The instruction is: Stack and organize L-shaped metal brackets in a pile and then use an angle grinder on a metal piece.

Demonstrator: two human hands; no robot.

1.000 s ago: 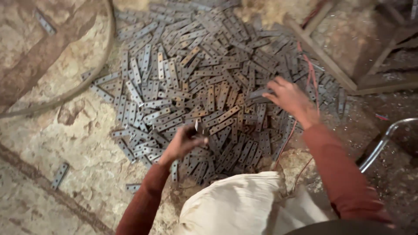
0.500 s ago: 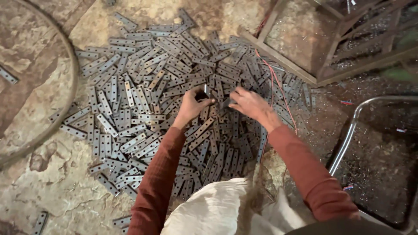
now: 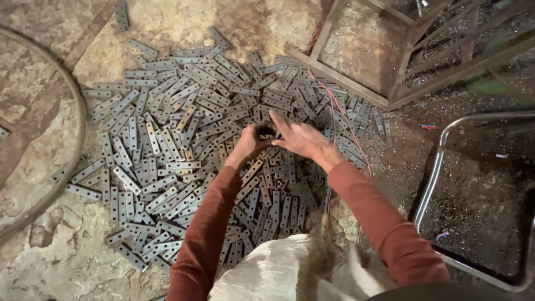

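A wide heap of flat grey metal strips with drilled holes point(image 3: 184, 139) lies on the stone floor. My left hand point(image 3: 252, 142) is curled around a small stack of strips point(image 3: 266, 131) above the middle of the heap. My right hand point(image 3: 298, 138) meets it from the right, fingers stretched out and touching the same stack. Both arms wear rust-red sleeves. A light cloth point(image 3: 278, 273) covers my lap at the bottom of the view.
A welded metal frame point(image 3: 390, 83) stands at the upper right, with a red wire point(image 3: 345, 122) running over the strips. A bent steel tube point(image 3: 440, 161) curves at the right. A thin metal hoop point(image 3: 78, 134) arcs across the left floor.
My right hand came in from the right side of the heap and joined my left hand at the centre. The left hand rose from the near edge with strips in it.
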